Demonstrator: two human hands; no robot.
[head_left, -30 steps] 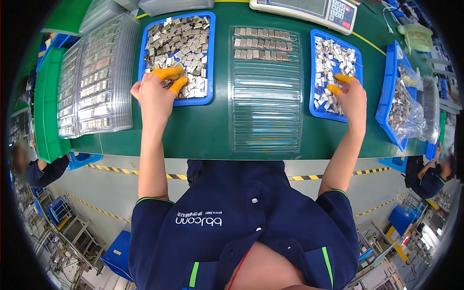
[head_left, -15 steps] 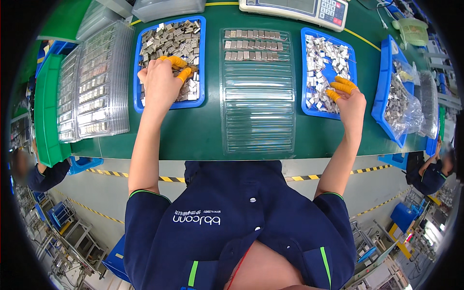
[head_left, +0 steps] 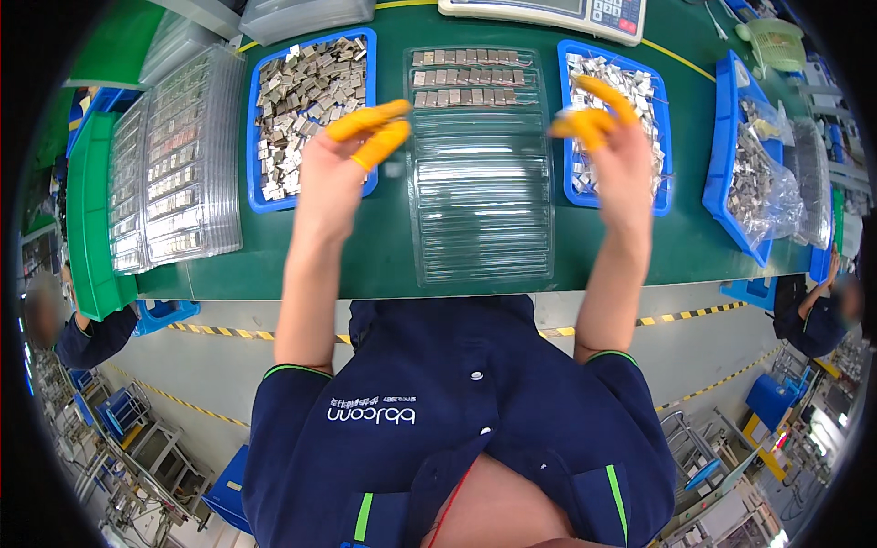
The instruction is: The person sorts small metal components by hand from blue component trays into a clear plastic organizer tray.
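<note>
My left hand (head_left: 343,169), with yellow finger covers, hangs beside the left blue tray (head_left: 253,173) of small silvery metal blocks (head_left: 315,87). Its fingers are curled in toward the clear ridged blister tray (head_left: 484,201). A blurred greyish spot (head_left: 393,170) shows below its thumb. My right hand (head_left: 621,151), in like covers, is over the left part of the right blue tray (head_left: 664,205), which holds small white pieces with thin leads (head_left: 594,68). Its fingers are bent, with a pale blur at the tips; what either hand pinches cannot be made out. Three rows of metal blocks (head_left: 470,76) fill the blister tray's far end.
A stack of filled clear trays (head_left: 187,164) leans by a green bin (head_left: 87,219) at left. A digital scale (head_left: 557,18) stands at the back. A blue bin (head_left: 717,192) with bagged parts and a pale green basket (head_left: 776,46) are at right. Other people work at both sides.
Both hands have lifted out of the blue trays and moved inward toward the blister tray, my left hand to the right, my right hand to the left. The view has shifted slightly.
</note>
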